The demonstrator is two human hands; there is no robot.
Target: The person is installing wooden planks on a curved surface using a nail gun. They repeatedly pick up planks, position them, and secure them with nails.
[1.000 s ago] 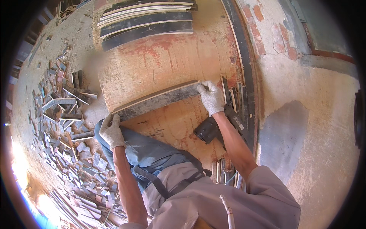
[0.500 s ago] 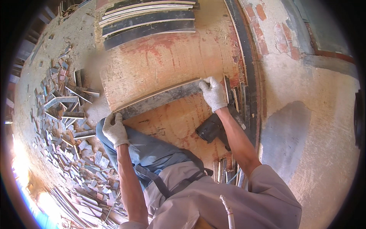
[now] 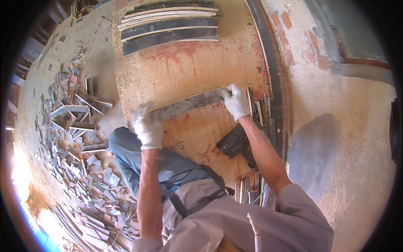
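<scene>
The right hand, in a light grey knitted glove (image 3: 236, 103), pinches one end of a long, flat, dark grey wooden strip (image 3: 187, 105) between its thumb and bent fingers. The left hand, in a matching glove (image 3: 147, 128), is over the other end of the strip. Its fingers are blurry, so I cannot tell if they grip the wood or just touch it.

The strip goes across the middle of a wide tan wooden board with red stains (image 3: 197, 69). Its left end is near the board's left edge, and its right end is a bit higher, near the right edge.

A knee in blue trousers (image 3: 121, 140) is just below the left hand. Below the right hand, by the forearm, is a chunky black tool (image 3: 231, 143). Thin dark strips with pale edges (image 3: 268, 111) stand close together by the board's right edge. A long black strip (image 3: 273, 59) runs along that edge.

At the board's far edge, dark curved-looking strips (image 3: 170, 34) lie in a neat row. Past the left edge, a messy heap of small wood bits (image 3: 82, 125) covers the ground. Past the right edge is a rough tan wall with red brick patches (image 3: 323, 90).
</scene>
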